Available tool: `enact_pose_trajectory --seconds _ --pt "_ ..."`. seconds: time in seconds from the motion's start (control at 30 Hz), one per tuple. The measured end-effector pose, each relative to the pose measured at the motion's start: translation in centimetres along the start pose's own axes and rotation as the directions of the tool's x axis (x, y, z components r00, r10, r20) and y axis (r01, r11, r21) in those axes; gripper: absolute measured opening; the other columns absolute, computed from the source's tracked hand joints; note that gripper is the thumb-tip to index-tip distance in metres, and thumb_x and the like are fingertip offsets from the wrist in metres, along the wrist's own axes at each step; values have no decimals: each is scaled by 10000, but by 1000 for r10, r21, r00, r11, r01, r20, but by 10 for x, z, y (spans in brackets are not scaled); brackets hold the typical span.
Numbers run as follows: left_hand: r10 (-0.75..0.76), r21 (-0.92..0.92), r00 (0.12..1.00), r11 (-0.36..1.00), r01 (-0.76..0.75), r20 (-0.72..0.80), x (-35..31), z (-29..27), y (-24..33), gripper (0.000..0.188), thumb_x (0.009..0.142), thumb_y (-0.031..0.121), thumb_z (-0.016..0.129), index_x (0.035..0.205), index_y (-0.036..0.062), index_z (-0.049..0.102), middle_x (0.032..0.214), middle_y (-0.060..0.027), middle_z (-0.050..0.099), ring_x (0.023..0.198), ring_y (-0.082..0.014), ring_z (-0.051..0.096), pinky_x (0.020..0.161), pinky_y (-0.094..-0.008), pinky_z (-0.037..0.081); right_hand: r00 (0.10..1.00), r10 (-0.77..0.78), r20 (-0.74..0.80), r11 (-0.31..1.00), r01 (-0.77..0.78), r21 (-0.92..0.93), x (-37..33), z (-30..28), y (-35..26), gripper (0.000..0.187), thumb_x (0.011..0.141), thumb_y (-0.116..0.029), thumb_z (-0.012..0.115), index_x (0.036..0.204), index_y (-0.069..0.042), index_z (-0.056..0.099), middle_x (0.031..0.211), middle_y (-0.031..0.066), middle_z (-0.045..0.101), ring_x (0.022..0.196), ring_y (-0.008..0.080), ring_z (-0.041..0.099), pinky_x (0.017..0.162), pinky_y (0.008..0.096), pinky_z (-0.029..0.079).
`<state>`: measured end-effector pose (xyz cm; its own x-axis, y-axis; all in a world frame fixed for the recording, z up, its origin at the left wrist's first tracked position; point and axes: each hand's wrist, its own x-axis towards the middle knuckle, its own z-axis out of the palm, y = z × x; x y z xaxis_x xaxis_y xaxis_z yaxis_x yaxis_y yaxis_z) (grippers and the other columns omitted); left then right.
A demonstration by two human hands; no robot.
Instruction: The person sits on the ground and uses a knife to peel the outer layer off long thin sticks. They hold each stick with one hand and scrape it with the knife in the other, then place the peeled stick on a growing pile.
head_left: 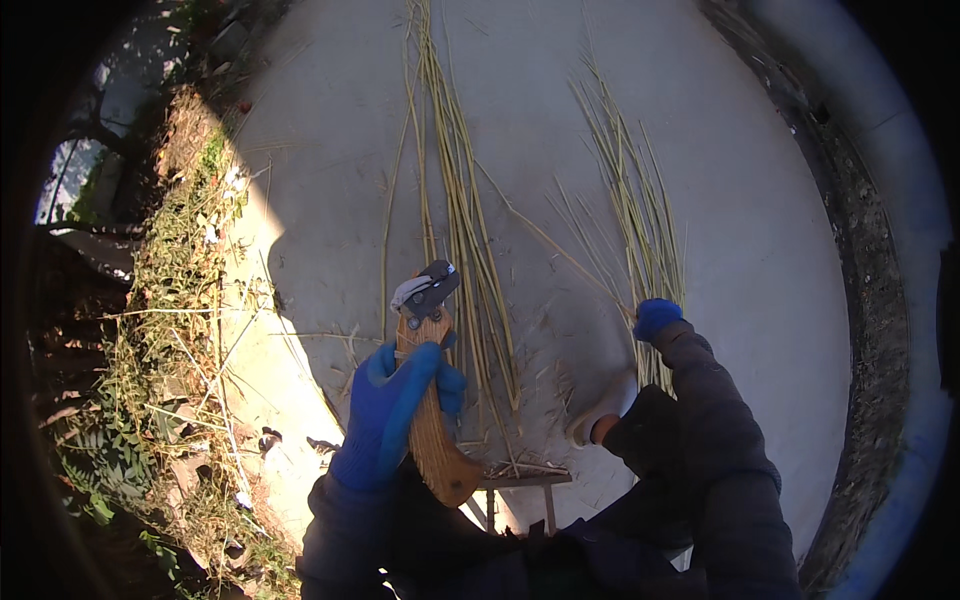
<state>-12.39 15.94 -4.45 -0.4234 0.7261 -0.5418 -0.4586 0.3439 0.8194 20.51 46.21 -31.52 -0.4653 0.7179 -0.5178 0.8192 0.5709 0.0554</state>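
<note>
My left hand [385,410], in a blue glove, wraps round the curved wooden handle of a tool [432,440]. A dark metal head with a pale wrapped piece is bolted to the handle's upper end. My right hand [657,318], also gloved in blue, is closed at the near part of the right-hand bundle of stalks [640,220]. One thin stalk [545,237] slants from the left-hand bundle to this fist, and its end there is hidden by the glove. Beyond the tool lies the left-hand bundle of long yellowish stalks [462,200].
Under me is a small low wooden stool or bench [525,481] with stalk scraps by it. Dry plants and weeds [180,300] line the left side of the pale concrete ground [760,250]. A dark rough strip [865,300] borders the right. My shoe [585,428] rests beside the right bundle.
</note>
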Motion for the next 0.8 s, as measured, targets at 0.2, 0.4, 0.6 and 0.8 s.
enact_pose_trajectory --seconds 0.2,0.4,0.6,0.8 --pt "219 0 975 976 -219 41 3 -13 -12 364 975 291 640 1151 -26 609 879 -111 693 747 -176 667 697 -313 567 891 423 -162 803 -452 -389 -166 -86 208 176 781 -238 689 928 -194 776 958 80 750 942 297 720 750 424 546" --pt "290 -100 951 955 -280 106 16 -28 -30 367 954 301 664 1130 -17 615 897 -129 698 766 -193 681 720 -330 587 715 441 -543 691 -657 -303 -405 -60 342 64 778 -208 674 801 -178 726 788 97 710 791 319 704 639 447 522" --pt "258 48 955 962 -267 144 24 -24 -44 357 952 292 665 1138 -9 618 889 -126 698 746 -196 684 680 -320 588 853 522 -3 562 -341 754 -456 -77 219 180 834 -196 691 864 -22 722 729 103 699 607 193 680 561 327 542" --pt "142 254 918 935 -247 371 -56 21 -55 349 954 279 659 1117 -27 613 840 -122 699 729 -187 689 661 -307 577 979 -74 -187 96 194 976 -410 -140 35 279 998 -235 591 1067 13 698 938 72 716 830 124 653 780 271 537"
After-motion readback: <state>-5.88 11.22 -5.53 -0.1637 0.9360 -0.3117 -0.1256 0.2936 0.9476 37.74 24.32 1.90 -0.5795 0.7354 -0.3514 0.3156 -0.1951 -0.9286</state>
